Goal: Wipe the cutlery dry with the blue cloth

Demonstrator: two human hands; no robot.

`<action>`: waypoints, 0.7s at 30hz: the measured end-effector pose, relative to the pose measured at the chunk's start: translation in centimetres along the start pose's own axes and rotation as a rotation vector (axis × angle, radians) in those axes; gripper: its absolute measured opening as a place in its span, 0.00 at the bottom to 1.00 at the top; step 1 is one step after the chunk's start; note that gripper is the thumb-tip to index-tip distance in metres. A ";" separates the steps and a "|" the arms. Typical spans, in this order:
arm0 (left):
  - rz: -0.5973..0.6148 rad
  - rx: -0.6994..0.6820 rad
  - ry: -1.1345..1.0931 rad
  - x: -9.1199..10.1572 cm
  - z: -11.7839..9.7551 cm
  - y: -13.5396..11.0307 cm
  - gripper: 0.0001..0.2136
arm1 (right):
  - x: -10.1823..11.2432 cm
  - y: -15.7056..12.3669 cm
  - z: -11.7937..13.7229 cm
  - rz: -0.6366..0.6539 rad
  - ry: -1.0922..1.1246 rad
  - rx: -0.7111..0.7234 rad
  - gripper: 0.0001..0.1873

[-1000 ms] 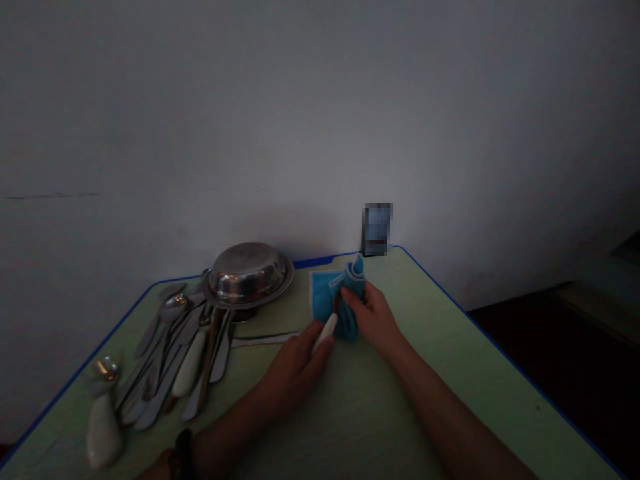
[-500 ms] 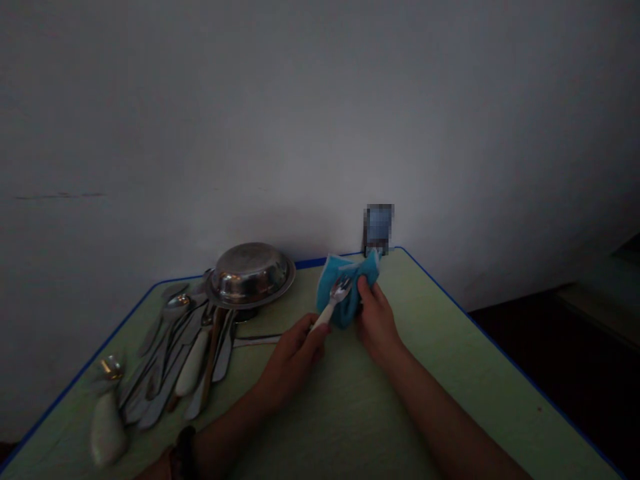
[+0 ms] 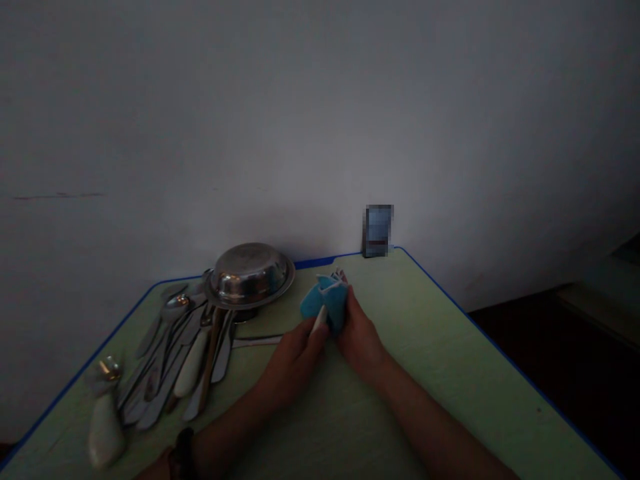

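Gripping one white-handled utensil [image 3: 320, 322], left hand [image 3: 294, 350] closed; right hand [image 3: 358, 333] clutches one blue cloth [image 3: 325, 304] around its head; one steel bowl [image 3: 250, 273] nearby

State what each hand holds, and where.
Left hand grips a fork by its white handle; right hand bunches a blue cloth around its head.

A white-handled fork [image 3: 319, 322] is held tilted just right of the steel bowl [image 3: 250, 273], with the handle pointed toward the near side. Its head is enclosed by a bunched blue cloth [image 3: 324, 305].
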State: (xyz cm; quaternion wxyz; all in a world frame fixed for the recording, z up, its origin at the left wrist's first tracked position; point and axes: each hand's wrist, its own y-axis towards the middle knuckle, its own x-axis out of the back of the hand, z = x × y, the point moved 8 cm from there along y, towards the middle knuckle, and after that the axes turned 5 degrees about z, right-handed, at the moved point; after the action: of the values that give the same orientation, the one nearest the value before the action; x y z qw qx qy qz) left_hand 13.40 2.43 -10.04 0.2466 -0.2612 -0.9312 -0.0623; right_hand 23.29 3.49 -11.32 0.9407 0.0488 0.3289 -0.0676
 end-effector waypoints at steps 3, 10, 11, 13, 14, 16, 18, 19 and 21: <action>0.033 -0.044 0.090 -0.4 -0.4 -0.1 0.14 | 1.0 -0.2 -0.6 -0.056 -0.072 -0.035 0.23; 0.105 -0.037 0.073 -1.0 -0.2 -0.2 0.14 | 1.6 0.1 -1.1 -0.067 -0.291 -0.095 0.18; 0.113 -0.031 0.061 -1.1 -0.1 -0.2 0.14 | 1.6 0.2 -0.7 -0.073 -0.348 -0.074 0.19; 0.122 -0.023 0.033 -1.1 0.1 -0.2 0.15 | 1.8 0.2 0.3 -0.103 -0.509 -0.018 0.21; 0.125 -0.020 0.014 -1.2 0.2 -0.1 0.15 | 1.9 0.1 1.0 -0.122 -0.606 0.016 0.22; 0.125 -0.004 -0.024 -1.2 0.5 -0.1 0.15 | 1.8 0.2 2.2 -0.132 -0.784 0.080 0.24; 0.119 0.019 -0.073 -1.2 0.8 -0.1 0.15 | 1.4 0.3 2.9 -0.093 -0.864 0.131 0.23; 0.115 0.030 -0.106 -1.2 0.9 -0.1 0.15 | 1.2 0.4 3.1 -0.065 -0.858 0.147 0.22; 0.106 0.048 -0.175 -1.1 1.0 -0.1 0.15 | 1.1 0.6 3.2 -0.005 -0.782 0.145 0.17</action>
State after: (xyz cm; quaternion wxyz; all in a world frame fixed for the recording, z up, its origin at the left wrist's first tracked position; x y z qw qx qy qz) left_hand 13.70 2.08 -11.49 0.1735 -0.3084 -0.9353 -0.0037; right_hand 26.17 3.55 -9.52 0.9889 0.0847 -0.0598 -0.1065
